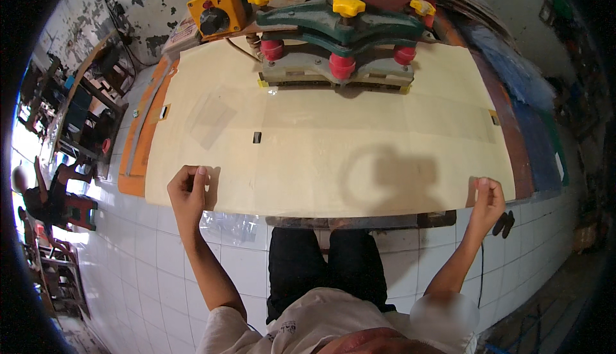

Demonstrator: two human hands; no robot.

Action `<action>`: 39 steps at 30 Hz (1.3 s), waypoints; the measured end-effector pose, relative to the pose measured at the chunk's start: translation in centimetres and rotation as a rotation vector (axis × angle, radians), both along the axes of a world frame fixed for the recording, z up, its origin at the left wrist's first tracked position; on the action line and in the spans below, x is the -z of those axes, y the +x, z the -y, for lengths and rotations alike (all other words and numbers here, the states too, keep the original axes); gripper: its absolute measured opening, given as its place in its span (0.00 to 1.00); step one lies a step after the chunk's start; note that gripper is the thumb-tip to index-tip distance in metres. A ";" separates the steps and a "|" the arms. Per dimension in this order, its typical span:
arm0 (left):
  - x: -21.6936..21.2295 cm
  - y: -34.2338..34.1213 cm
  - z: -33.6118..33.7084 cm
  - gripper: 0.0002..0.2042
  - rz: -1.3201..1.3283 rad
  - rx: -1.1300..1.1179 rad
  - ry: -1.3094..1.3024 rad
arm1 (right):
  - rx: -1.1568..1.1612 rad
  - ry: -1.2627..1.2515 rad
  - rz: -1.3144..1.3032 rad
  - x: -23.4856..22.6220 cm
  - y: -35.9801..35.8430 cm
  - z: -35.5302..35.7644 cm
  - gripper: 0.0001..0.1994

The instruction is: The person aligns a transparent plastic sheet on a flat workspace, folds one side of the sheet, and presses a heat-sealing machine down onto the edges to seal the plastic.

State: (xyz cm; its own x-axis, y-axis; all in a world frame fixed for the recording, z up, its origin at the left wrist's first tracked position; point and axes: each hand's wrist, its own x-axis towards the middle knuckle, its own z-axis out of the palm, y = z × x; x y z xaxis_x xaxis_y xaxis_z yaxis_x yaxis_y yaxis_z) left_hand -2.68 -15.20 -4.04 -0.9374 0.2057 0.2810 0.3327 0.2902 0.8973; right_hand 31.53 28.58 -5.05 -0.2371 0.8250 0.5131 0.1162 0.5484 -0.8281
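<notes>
My left hand (187, 185) is over the near left part of a cream-coloured sheet (301, 187) that covers the table, its thumb and fingers pinched together. Near the sheet's right front corner, my right hand (490, 199) is pinched in the same way. Whatever the fingertips hold is too thin or clear to make out. Faint see-through patches and creases show on the cream surface, like thin clear film. A small dark rectangular piece (257, 137) lies left of the middle. At the far side stands a press head (340, 33) with green and grey metal plates, yellow knobs and red spacers.
A yellow control box (219, 13) with a black knob stands at the back left. Crumpled clear plastic (232, 229) shows below the front edge. Blue plastic sheeting (513, 68) lies along the right side. Far left, another person (48, 187) sits beside a red-green stool (82, 211).
</notes>
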 end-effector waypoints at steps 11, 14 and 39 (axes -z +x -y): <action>0.1 0.0 0.0 0.11 -0.018 0.016 -0.007 | 0.229 0.310 0.618 -3.4 -3.3 -10.4 0.26; 0.3 -0.2 0.1 0.13 -0.076 0.066 0.019 | 0.304 0.135 0.882 -5.0 -4.9 -10.3 0.32; 2.0 0.6 0.2 0.11 -0.167 -0.006 0.030 | -0.397 0.681 0.446 -7.0 -4.9 3.0 0.11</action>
